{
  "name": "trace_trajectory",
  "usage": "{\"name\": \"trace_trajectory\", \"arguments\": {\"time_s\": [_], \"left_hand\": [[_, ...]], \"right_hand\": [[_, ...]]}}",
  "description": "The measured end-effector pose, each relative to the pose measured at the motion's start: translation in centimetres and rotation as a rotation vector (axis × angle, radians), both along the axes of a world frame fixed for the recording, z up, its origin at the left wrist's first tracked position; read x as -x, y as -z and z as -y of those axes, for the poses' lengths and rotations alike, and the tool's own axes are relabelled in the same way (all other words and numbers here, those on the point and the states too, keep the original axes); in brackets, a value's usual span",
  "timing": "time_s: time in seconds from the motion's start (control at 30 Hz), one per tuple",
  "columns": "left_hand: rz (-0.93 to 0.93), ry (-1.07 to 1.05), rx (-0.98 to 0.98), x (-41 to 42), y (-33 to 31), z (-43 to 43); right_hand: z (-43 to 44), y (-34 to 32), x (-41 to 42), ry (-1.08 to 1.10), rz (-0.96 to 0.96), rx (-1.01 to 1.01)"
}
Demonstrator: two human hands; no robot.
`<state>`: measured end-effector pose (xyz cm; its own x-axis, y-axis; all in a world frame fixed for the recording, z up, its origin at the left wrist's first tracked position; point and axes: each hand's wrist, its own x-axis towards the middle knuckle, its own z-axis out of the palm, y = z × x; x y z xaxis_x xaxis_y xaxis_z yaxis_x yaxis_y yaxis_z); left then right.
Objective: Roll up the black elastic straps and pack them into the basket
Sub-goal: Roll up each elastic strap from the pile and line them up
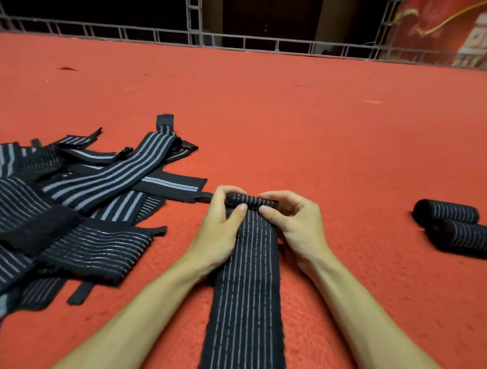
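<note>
- We're looking at one strap (246, 296) lying flat on the red carpet (295, 117). It's running straight away from the body, long axis near-to-far, and its near end is going off the bottom of the view between the forearms.
- The far end is already curled into a small tight roll (251, 202). That roll's own axis is lying crosswise, left to right, square to the strap's length.
- Both hands are sitting right on the roll. The left hand (221, 219) is pinching its left end, thumb on the near side and fingers curling over the top. The right hand (293, 222) is doing the same on the right end.
- Neither hand is sitting nearer than the other. They're level, one on each side of the strap's centre line.
- All the flat length is lying on the body side of the hands, so we're guessing the next bit is rolling back toward us, along that long axis.
- We're thinking the catch is pulling both ends evenly, or the roll is going to skew.
- The pile of loose straps (82, 205) is spreading out to the left, with one tab ending just beside the left hand.
- Two finished rolls (455, 230) are lying side by side, touching, well off to the right.
- We're not seeing any basket from here.
</note>
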<state>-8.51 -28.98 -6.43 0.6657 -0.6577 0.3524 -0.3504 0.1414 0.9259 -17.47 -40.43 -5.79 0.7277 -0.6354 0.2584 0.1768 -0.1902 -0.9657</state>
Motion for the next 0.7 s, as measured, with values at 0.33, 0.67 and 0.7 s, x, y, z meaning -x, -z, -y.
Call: {"name": "trace_trajectory", "arguments": {"time_s": [0.33,0.67,0.7], "left_hand": [[-0.04,0.055,0.119,-0.16,-0.13,0.22],[-0.367,0.124,0.022,-0.03,-0.87,0.06],[-0.35,0.116,-0.004,0.01,-0.87,0.09]], "right_hand": [[-0.45,-0.78,0.55,-0.02,-0.047,-0.166],[-0.11,-0.36,0.56,0.033,0.023,0.004],[-0.18,-0.45,0.63,0.038,0.028,-0.003]]}}
